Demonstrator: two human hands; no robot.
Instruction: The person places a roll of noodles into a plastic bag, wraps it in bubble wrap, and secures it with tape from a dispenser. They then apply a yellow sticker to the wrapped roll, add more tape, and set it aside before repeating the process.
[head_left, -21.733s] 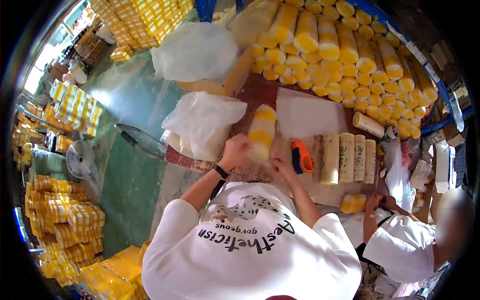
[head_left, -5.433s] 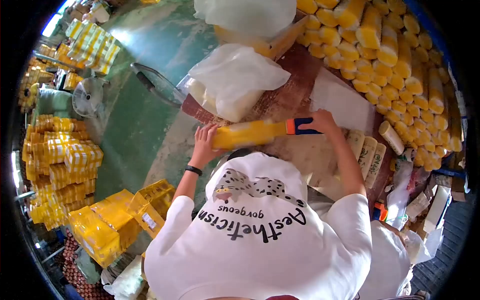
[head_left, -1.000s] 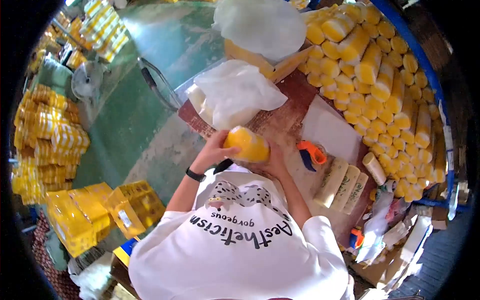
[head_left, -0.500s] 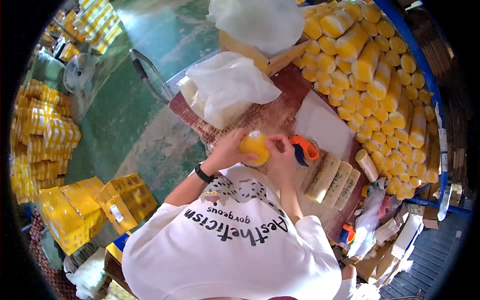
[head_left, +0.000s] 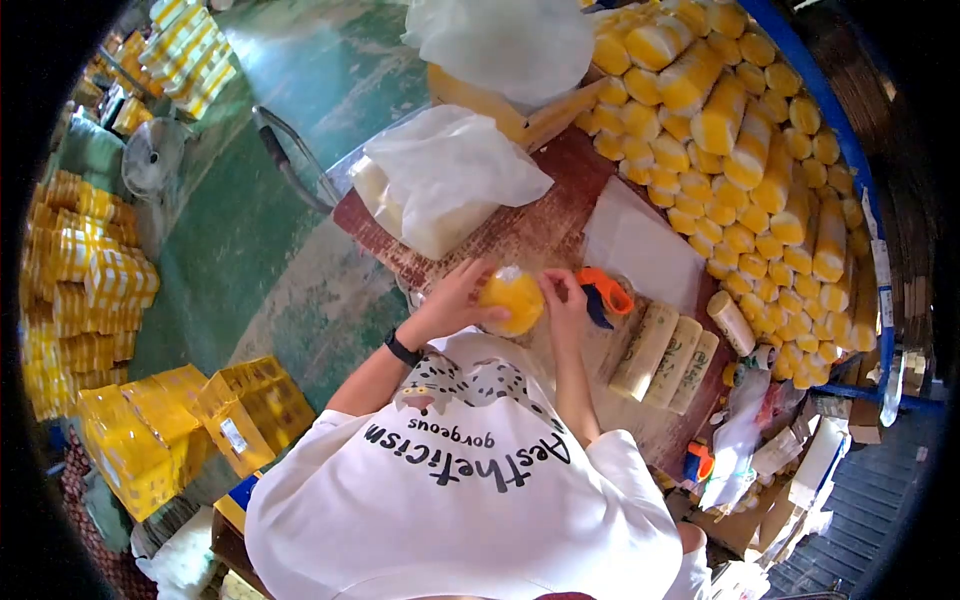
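A round, shiny yellow roll [head_left: 514, 303], which looks like packing tape, is held in front of my chest, just above the near part of the table. My left hand [head_left: 455, 302] grips it from the left, thumb along the near side and fingers over the far side. At its right edge, my right hand [head_left: 566, 298] has its thumb and fingers pinched together; what lies between them is too small to make out. Just right of that hand lies an orange and dark blue tape dispenser [head_left: 606, 296]. Several wrapped cream-coloured cylinders [head_left: 645, 352] with green print lie further right.
A white plastic-covered block [head_left: 440, 175] sits on the dark red table [head_left: 565, 165]. Yellow-and-white wrapped cylinders [head_left: 745, 150] are piled high at the right, beside a blue frame [head_left: 850, 150]. Yellow taped boxes [head_left: 150, 425] stand at the left. A second dispenser [head_left: 698, 462] lies near right.
The right hand's pinched fingers have shifted slightly away from the roll's right edge. My left hand keeps its hold on the yellow roll. The view has shifted a little.
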